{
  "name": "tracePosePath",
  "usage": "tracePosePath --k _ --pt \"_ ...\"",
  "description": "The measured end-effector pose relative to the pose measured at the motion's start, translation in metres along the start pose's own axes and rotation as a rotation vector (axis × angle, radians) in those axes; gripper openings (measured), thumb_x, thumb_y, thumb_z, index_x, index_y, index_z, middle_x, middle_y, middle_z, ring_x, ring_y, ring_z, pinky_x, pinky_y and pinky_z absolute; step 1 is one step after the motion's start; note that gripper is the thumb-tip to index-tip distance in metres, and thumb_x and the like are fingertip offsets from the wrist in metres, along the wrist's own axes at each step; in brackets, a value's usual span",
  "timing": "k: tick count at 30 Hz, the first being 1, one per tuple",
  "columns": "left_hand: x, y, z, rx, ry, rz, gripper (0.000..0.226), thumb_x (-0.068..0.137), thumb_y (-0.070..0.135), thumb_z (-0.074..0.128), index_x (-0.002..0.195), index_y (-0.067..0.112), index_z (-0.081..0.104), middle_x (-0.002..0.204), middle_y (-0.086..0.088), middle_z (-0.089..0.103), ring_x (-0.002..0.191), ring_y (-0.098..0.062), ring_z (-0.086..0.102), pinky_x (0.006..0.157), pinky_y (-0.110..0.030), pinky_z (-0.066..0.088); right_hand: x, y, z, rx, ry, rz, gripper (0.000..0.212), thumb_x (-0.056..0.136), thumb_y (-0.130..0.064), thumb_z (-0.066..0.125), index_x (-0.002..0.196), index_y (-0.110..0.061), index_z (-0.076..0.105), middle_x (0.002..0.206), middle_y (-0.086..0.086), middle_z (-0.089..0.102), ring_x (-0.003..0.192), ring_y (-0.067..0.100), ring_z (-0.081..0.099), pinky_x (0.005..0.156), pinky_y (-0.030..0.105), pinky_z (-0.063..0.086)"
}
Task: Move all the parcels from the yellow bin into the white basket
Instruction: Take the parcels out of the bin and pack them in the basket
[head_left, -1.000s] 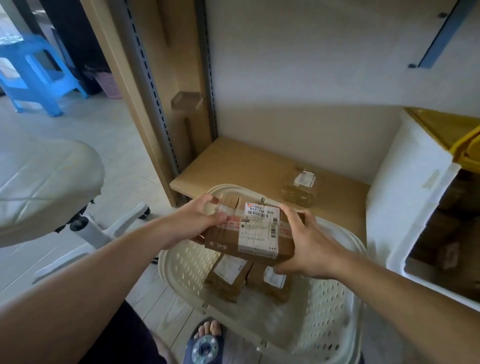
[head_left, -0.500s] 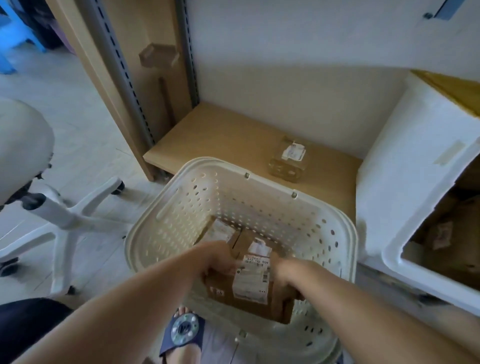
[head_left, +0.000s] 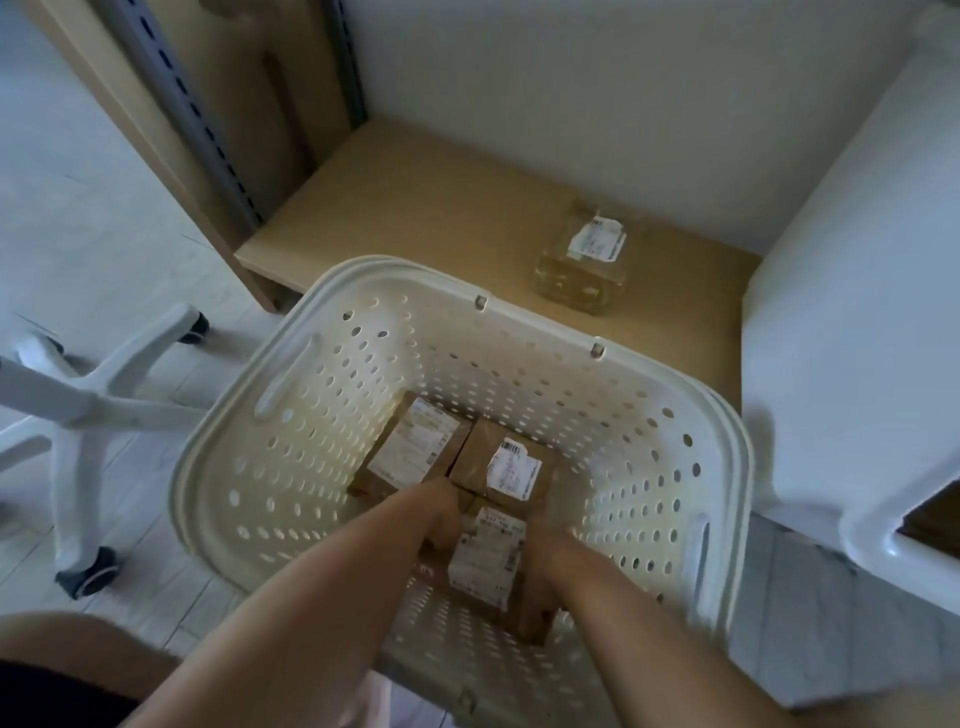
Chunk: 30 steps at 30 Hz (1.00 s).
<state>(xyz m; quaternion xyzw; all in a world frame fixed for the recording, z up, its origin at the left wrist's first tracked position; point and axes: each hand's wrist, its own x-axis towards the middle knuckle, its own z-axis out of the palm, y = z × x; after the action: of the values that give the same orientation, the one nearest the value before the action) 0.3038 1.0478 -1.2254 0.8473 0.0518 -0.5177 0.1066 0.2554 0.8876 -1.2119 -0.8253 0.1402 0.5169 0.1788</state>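
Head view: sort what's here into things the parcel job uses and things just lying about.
Job:
- white basket
- parcel being set down, held by left hand and right hand
- two parcels already in the basket

Lying about:
- chair base
- wooden shelf
- taped parcel on the shelf
- white box

Ahead of you a plain pale wall (head_left: 597, 104) rises behind a low wooden shelf (head_left: 415, 208). To your left stands a wooden upright (head_left: 228, 104) with a grey slotted metal rail (head_left: 176, 104). The floor (head_left: 78, 208) is pale planking, and a white swivel chair base (head_left: 88, 410) on dark castors stands on it.
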Motion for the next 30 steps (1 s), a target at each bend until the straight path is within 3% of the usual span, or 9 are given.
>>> tracePosePath --k 3,6,12,17,18,21,25,27,30 --pt "0.015 -0.001 0.006 -0.066 0.017 0.046 0.067 0.089 0.024 0.074 0.147 0.011 0.045 0.139 -0.011 0.059 0.119 -0.029 0.063 0.099 -0.041 0.056 -0.01 -0.005 -0.001 -0.133 -0.009 -0.029 0.132 0.061 -0.021 0.097 0.16 -0.014 0.01 0.161 0.028 0.023 0.149 0.042 0.032 0.116 0.043 0.04" --pt "0.004 0.002 0.0 -0.121 -0.018 0.051 0.059 0.089 0.009 0.073 0.141 0.008 0.044 0.14 -0.016 0.057 0.122 -0.033 0.062 0.098 -0.042 0.056 -0.013 -0.003 0.0 -0.213 0.055 -0.068 0.116 0.073 -0.015 0.089 0.159 -0.017 0.01 0.159 0.031 0.023 0.149 0.046 0.028 0.114 0.045 0.04" --pt "0.014 -0.002 0.005 -0.049 0.041 0.067 0.04 0.088 0.004 0.072 0.125 0.004 0.061 0.126 -0.013 0.066 0.117 -0.03 0.064 0.089 -0.036 0.056 -0.008 -0.001 0.013 -0.227 0.15 -0.059 0.095 0.085 -0.011 0.078 0.155 -0.013 0.015 0.156 0.032 0.019 0.136 0.042 0.049 0.107 0.041 0.047" --pt "0.018 -0.007 0.006 0.102 0.063 0.078 0.04 0.08 0.013 0.083 0.116 0.006 0.066 0.122 -0.012 0.069 0.112 -0.028 0.066 0.09 -0.035 0.056 0.054 0.012 0.028 -0.097 -0.055 -0.002 0.116 0.045 -0.038 0.09 0.147 -0.019 0.037 0.155 0.019 0.037 0.128 0.026 0.056 0.105 0.033 0.048" --pt "0.018 -0.008 0.007 0.129 0.061 0.089 0.039 0.08 0.014 0.084 0.114 0.005 0.067 0.12 -0.012 0.07 0.111 -0.028 0.067 0.091 -0.035 0.056 0.051 0.011 0.025 -0.118 -0.038 0.013 0.109 0.048 -0.036 0.09 0.144 -0.018 0.043 0.151 0.018 0.041 0.125 0.027 0.058 0.102 0.03 0.047" --pt "0.018 -0.011 0.013 0.186 0.134 0.126 0.027 0.09 0.015 0.075 0.114 0.007 0.067 0.116 -0.01 0.071 0.11 -0.026 0.068 0.087 -0.034 0.056 0.018 0.004 0.017 -0.143 0.186 -0.049 0.058 0.09 -0.015 0.071 0.143 -0.01 0.047 0.142 0.022 0.039 0.116 0.032 0.062 0.098 0.034 0.051" --pt "0.02 -0.011 0.02 0.29 0.215 0.165 0.022 0.1 0.014 0.059 0.12 0.01 0.067 0.121 -0.012 0.067 0.109 -0.027 0.067 0.09 -0.036 0.058 0.026 0.007 0.029 -0.104 0.255 -0.041 0.058 0.097 -0.003 0.061 0.15 -0.002 0.037 0.137 0.02 0.039 0.109 0.031 0.063 0.093 0.033 0.053" --pt "0.019 -0.007 0.018 0.379 0.219 0.167 0.024 0.102 0.012 0.057 0.124 0.01 0.065 0.124 -0.013 0.065 0.113 -0.029 0.066 0.093 -0.038 0.057 0.033 0.004 0.028 -0.096 0.242 -0.014 0.06 0.099 -0.003 0.059 0.152 0.002 0.032 0.144 0.024 0.038 0.12 0.035 0.058 0.099 0.036 0.05" --pt "0.018 -0.003 0.014 0.548 0.228 0.2 0.027 0.1 0.015 0.062 0.127 0.011 0.064 0.125 -0.011 0.066 0.114 -0.027 0.066 0.092 -0.037 0.057 0.042 0.0 0.024 -0.119 0.211 -0.019 0.05 0.099 -0.007 0.06 0.147 -0.001 0.045 0.146 0.025 0.043 0.127 0.036 0.056 0.103 0.037 0.049"
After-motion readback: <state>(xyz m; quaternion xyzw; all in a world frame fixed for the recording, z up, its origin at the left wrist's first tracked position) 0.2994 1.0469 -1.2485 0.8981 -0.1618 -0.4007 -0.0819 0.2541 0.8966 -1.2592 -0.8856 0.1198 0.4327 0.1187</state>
